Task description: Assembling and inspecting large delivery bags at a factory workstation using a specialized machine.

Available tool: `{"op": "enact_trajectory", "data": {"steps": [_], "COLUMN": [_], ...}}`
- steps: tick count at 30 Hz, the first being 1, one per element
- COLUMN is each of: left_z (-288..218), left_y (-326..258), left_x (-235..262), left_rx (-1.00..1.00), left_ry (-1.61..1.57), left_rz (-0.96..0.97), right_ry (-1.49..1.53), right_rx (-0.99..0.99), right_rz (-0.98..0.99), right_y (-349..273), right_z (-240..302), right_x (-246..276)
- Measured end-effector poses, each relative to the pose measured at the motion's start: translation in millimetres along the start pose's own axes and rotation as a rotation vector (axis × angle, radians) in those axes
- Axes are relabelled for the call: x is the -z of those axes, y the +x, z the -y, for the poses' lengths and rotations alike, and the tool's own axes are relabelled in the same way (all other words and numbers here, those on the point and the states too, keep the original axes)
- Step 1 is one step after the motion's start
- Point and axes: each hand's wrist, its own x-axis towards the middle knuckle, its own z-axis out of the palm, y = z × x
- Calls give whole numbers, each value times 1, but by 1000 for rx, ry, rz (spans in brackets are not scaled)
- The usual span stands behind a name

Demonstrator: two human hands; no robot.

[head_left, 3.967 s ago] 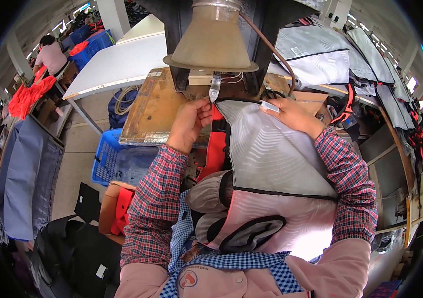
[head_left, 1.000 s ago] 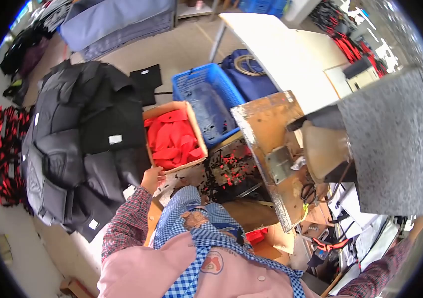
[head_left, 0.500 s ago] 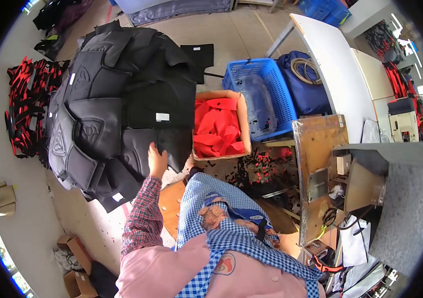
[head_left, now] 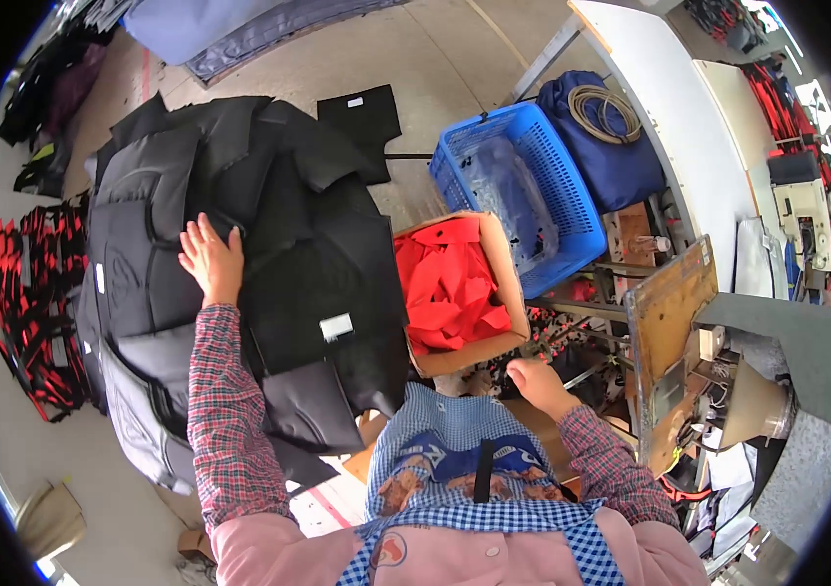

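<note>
A big heap of black padded fabric panels (head_left: 298,283) fills the left side, some with moulded shapes and small white labels. My left hand (head_left: 210,259) rests on top of the heap with fingers spread, holding nothing. Just beyond the near right corner of a cardboard box (head_left: 479,354), my right hand (head_left: 542,386) hovers with its fingers curled in and the thumb showing. No object is visible in it. Red fabric pieces (head_left: 450,283) fill the box, which stands against the right side of the heap.
A blue plastic crate (head_left: 572,195) with clear plastic stands behind the box, next to a blue bag with coiled hose (head_left: 606,112). A white table (head_left: 669,107) and a wooden board (head_left: 664,322) are at the right. Red-and-black straps (head_left: 35,303) hang at the left.
My left hand has moved forward and left, farther up the heap. My right hand has come into view beside the box. The whole view has shifted.
</note>
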Motion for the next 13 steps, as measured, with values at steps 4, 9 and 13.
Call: {"op": "enact_trajectory", "data": {"steps": [4, 9, 13], "left_z": [17, 23, 26], "left_y": [64, 75, 78], "left_x": [-32, -69, -112], "left_rx": [73, 47, -3], "left_ry": [194, 280, 232], "left_rz": [68, 85, -73], "right_ry": [44, 172, 146], "right_rx": [212, 338, 302], "right_rz": [-130, -251, -307], "right_y": [129, 303, 441], "right_z": [27, 61, 35], "right_x": [-12, -7, -37]}}
